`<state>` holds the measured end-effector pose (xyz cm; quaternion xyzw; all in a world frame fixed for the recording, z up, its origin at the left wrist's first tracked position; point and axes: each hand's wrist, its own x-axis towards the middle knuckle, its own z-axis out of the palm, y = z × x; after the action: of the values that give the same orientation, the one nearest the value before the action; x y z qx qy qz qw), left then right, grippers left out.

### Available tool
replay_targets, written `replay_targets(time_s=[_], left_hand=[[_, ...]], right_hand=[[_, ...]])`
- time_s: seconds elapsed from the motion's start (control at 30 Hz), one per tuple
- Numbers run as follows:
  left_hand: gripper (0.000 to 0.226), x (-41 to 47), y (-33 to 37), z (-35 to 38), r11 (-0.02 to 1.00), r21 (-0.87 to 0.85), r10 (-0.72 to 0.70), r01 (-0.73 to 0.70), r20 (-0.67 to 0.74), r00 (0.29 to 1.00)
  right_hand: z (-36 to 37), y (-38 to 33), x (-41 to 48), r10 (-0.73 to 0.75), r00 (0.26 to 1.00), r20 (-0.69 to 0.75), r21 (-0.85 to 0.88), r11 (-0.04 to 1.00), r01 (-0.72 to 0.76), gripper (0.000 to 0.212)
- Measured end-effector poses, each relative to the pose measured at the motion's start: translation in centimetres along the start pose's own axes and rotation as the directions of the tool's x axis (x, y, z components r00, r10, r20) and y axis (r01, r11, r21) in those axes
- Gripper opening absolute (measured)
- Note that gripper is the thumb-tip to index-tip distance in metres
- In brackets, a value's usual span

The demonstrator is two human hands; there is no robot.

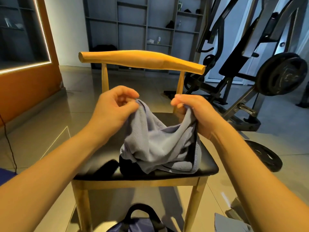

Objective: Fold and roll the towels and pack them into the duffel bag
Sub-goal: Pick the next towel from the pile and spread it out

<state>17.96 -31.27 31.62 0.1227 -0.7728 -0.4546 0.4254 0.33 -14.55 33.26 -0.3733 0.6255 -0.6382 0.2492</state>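
A light blue-grey towel [155,143] hangs crumpled between my hands, its lower part heaped on the black seat of a wooden chair [207,166]. My left hand [115,104] pinches one upper edge of the towel with curled fingers. My right hand [192,111] grips another upper edge. A dark cloth [128,166] lies under the towel on the seat. The blue duffel bag [133,225] with black handles sits on the floor in front of the chair, partly cut off by the frame's bottom edge.
The chair's wooden backrest [142,61] rises behind my hands. A weight machine [275,74] stands at the right, with a weight plate [265,156] on the floor beside the chair. Grey shelving [143,30] lines the back wall. Another blue-grey cloth [229,223] lies at bottom right.
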Motion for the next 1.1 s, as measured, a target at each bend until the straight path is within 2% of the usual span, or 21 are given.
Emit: replay_targets(time_s=[0.1, 0.17, 0.23, 0.37, 0.5, 0.63, 0.73, 0.97, 1.1], left_hand=[[0.017, 1.3, -2.3, -2.3, 0.994, 0.007, -0.104, 0.106, -0.137, 0.985], [0.016, 1.7, -3.9, -2.9, 0.985, -0.011, -0.174, 0.175, -0.180, 0.968], [0.015, 1.7, -4.6, -2.7, 0.980, -0.013, -0.199, 0.200, -0.155, 0.968], [0.014, 2.1, -4.9, -2.5, 0.978, -0.034, -0.210, 0.207, -0.161, 0.964], [0.013, 2.4, -5.6, -3.1, 0.973, -0.049, -0.230, 0.225, -0.226, 0.947], [0.012, 2.4, -6.5, -3.6, 0.967, -0.046, -0.256, 0.252, -0.244, 0.935], [0.012, 2.3, -6.9, -3.6, 0.963, -0.039, -0.269, 0.267, -0.242, 0.932], [0.013, 1.8, -7.9, -3.7, 0.942, -0.008, -0.332, 0.336, -0.179, 0.926], [0.008, 1.7, -8.2, -3.7, 0.925, -0.039, -0.378, 0.377, -0.176, 0.909]], right_hand=[[-2.9, 0.8, 0.0, 0.085, 0.947, -0.309, 0.154, 0.987, -0.038, 0.010], [-4.0, 2.1, 0.1, 0.095, 0.910, -0.404, 0.162, 0.986, -0.031, 0.017], [-4.1, 3.2, 0.4, 0.089, 0.893, -0.441, 0.142, 0.989, -0.028, 0.023], [-3.9, 3.7, 0.9, -0.012, 0.900, -0.435, 0.008, 1.000, 0.017, 0.033], [-5.6, 4.1, 0.6, -0.087, 0.938, -0.335, -0.108, 0.993, 0.053, 0.029], [-6.6, 4.6, 0.3, -0.141, 0.914, -0.381, -0.192, 0.979, 0.071, 0.020], [-6.8, 5.0, 0.3, -0.175, 0.911, -0.374, -0.248, 0.965, 0.084, 0.021], [-6.7, 5.2, 0.1, -0.205, 0.951, -0.231, -0.372, 0.922, 0.109, 0.019], [-6.6, 5.5, 0.1, -0.194, 0.951, -0.241, -0.405, 0.911, 0.083, 0.018]])
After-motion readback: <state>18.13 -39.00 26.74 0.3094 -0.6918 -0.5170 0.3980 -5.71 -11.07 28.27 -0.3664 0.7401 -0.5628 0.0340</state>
